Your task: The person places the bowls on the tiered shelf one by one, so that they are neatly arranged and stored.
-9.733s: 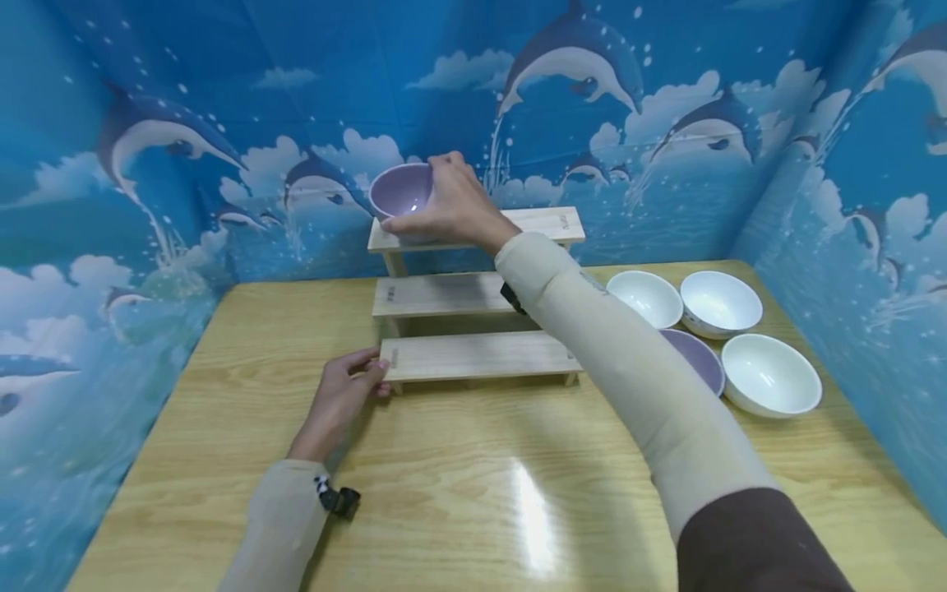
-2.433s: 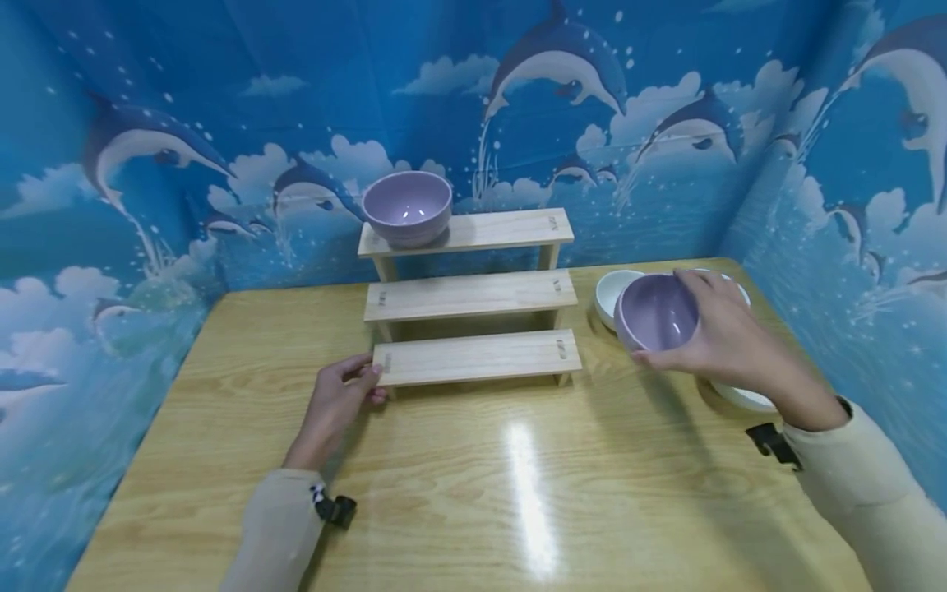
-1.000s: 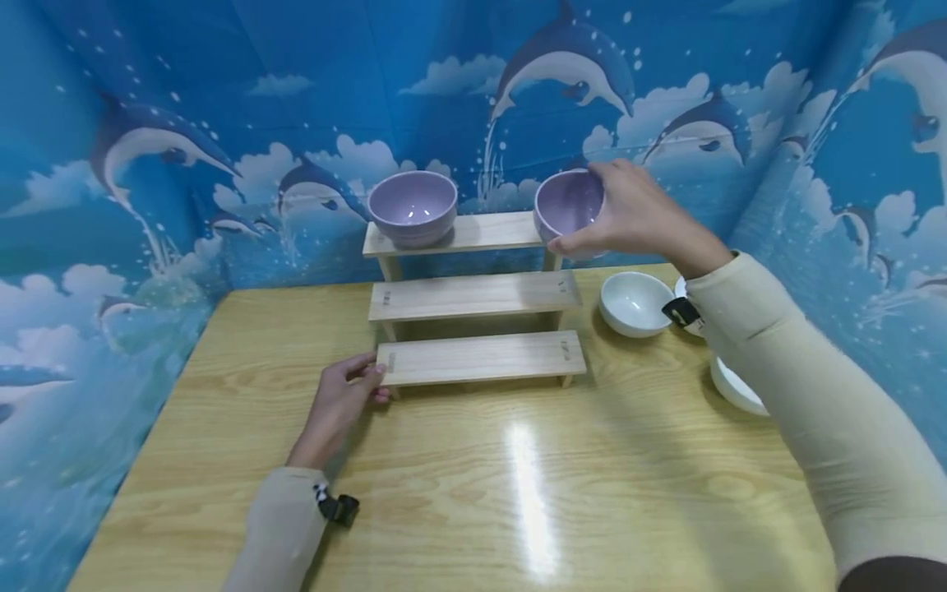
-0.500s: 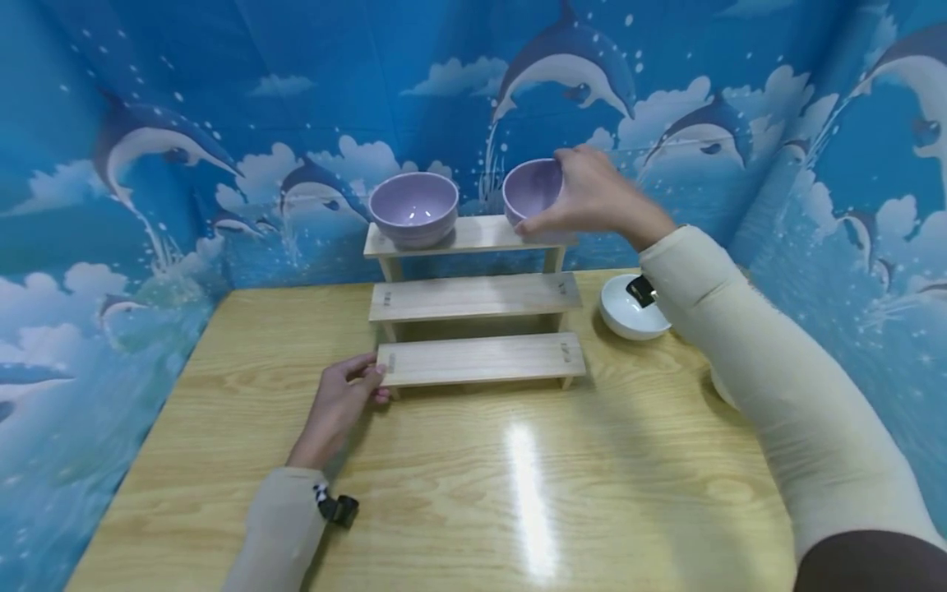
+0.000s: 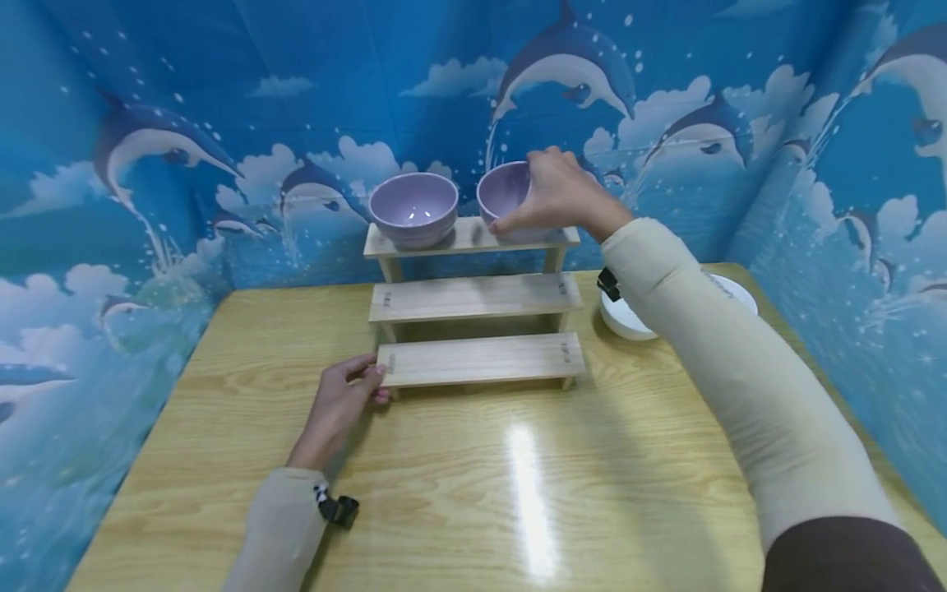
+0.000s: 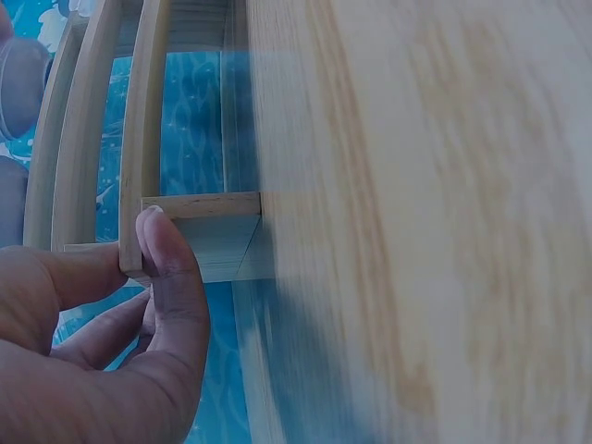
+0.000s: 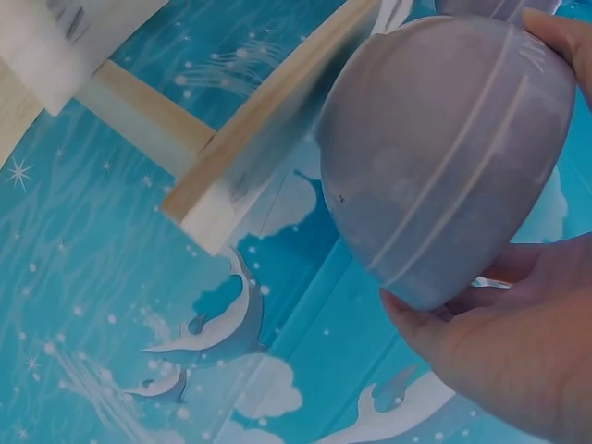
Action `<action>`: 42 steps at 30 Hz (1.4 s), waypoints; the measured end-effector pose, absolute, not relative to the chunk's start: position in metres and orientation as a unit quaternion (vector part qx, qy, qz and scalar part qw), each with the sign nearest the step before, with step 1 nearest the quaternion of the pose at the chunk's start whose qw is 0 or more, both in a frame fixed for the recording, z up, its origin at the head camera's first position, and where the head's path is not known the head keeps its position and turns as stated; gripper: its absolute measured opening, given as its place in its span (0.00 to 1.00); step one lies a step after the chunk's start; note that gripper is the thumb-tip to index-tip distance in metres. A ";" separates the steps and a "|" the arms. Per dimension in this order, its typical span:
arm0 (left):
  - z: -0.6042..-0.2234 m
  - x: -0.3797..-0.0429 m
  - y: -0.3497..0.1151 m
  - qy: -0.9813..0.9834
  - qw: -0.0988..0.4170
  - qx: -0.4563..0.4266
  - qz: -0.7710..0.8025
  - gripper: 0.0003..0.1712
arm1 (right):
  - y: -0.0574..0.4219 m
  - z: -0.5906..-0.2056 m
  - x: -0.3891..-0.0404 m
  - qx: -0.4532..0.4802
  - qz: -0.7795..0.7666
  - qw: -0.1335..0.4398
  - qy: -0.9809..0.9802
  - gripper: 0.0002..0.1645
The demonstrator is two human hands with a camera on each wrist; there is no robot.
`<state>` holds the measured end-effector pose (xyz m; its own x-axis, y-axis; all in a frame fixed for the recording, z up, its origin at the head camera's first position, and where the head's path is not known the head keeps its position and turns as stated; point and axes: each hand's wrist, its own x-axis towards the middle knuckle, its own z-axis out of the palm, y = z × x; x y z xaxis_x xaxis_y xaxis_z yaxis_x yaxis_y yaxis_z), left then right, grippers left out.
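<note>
My right hand (image 5: pixel 555 193) grips a purple bowl (image 5: pixel 503 196) by its rim, at the right half of the top step of a three-step wooden rack (image 5: pixel 473 298). The right wrist view shows that bowl (image 7: pixel 444 157) from outside, with thumb and fingers spread on either side of it. To its left a second purple bowl (image 5: pixel 413 210) stands on the same step. My left hand (image 5: pixel 344 403) pinches the left end of the lowest step; in the left wrist view, thumb and finger of this hand (image 6: pixel 139 342) close on the board's end (image 6: pixel 136 250).
White bowls (image 5: pixel 627 321) stand on the table (image 5: pixel 444 493) to the right of the rack, partly covered by my right sleeve (image 5: pixel 710 362). A blue dolphin-print cloth (image 5: pixel 296 99) hangs behind the rack and along both sides.
My right hand has carried the second purple bowl from the table's right side up to the top step, then leftward toward the first bowl. My left hand stays on the lowest step.
</note>
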<state>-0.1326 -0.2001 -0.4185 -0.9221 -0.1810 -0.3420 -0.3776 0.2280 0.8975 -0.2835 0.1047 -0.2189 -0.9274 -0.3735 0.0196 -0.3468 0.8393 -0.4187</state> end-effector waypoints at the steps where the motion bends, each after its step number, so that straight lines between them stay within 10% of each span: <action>1: -0.419 -0.133 -0.200 0.779 0.082 -0.180 0.595 0.29 | 0.104 -0.219 -0.284 -0.187 -0.213 0.033 0.958 0.66; 42: -0.418 -0.131 -0.201 0.777 0.081 -0.178 0.598 0.29 | 0.104 -0.227 -0.293 -0.164 -0.250 0.066 0.952 0.68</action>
